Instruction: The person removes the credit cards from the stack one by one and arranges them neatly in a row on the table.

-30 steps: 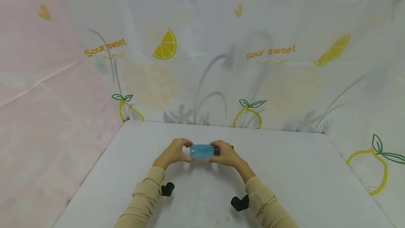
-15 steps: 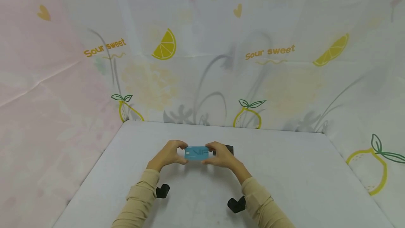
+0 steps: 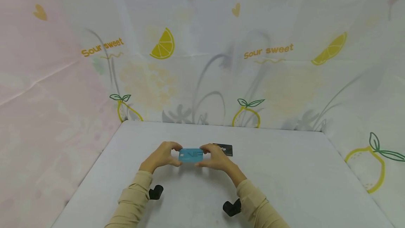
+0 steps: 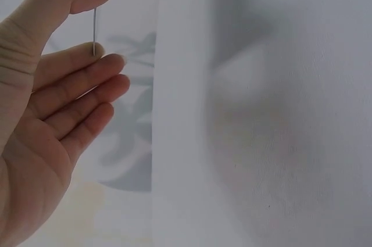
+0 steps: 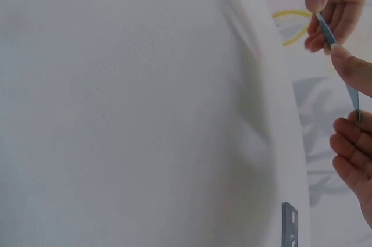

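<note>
A blue card with "VIP" lettering and a small chip (image 3: 190, 155) is held up over the white table, its face toward the head camera. My left hand (image 3: 162, 156) pinches its left end between thumb and fingertips. At the other end, my right hand (image 3: 216, 157) holds it by the top and bottom edges. From the left wrist the card (image 4: 95, 32) shows only as a thin line edge-on between thumb and index finger. Behind my right hand a black card with "Vip" print (image 3: 226, 149) lies on the table, partly hidden by that hand.
The white table (image 3: 284, 171) meets a lemon-patterned cloth backdrop (image 3: 202, 80) at its back and sides. Black wrist-worn pieces jut inward from the left sleeve (image 3: 156, 192) and the right sleeve (image 3: 232, 207).
Both hands have moved left and slightly nearer to me with the blue card between them. More of the black card shows now, including its "Vip" print.
</note>
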Demonstrator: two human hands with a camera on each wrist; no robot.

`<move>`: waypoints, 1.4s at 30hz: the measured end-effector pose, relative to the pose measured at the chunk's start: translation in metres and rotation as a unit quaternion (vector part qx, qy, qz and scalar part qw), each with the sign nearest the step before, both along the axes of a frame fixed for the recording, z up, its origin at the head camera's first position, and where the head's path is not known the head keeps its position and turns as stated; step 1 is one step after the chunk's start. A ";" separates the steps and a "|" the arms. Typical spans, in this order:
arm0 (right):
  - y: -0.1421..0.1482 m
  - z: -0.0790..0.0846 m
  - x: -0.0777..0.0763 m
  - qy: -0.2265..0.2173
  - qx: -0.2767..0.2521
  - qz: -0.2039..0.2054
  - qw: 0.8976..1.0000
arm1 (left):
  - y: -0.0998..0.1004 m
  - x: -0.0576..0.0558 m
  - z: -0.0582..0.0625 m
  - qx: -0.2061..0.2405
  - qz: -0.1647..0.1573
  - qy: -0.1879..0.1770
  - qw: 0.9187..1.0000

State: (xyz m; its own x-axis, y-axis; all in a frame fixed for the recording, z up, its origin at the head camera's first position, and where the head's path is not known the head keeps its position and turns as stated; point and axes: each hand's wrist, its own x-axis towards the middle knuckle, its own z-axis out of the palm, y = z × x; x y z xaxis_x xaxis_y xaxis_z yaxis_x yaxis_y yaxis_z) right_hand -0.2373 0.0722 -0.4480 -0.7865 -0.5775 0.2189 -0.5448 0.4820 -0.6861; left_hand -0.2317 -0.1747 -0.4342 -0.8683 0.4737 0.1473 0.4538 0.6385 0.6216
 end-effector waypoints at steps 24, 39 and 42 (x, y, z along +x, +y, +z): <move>-0.028 -0.011 0.012 -0.012 0.008 0.002 1.000 | -0.023 0.012 -0.004 -0.033 0.020 -0.009 0.999; -0.044 -0.028 0.017 -0.012 0.048 -0.003 0.999 | -0.034 0.022 -0.018 -0.051 0.026 -0.023 0.998; -0.047 -0.029 0.018 -0.012 0.053 -0.004 0.999 | -0.036 0.023 -0.019 -0.058 0.022 -0.015 0.998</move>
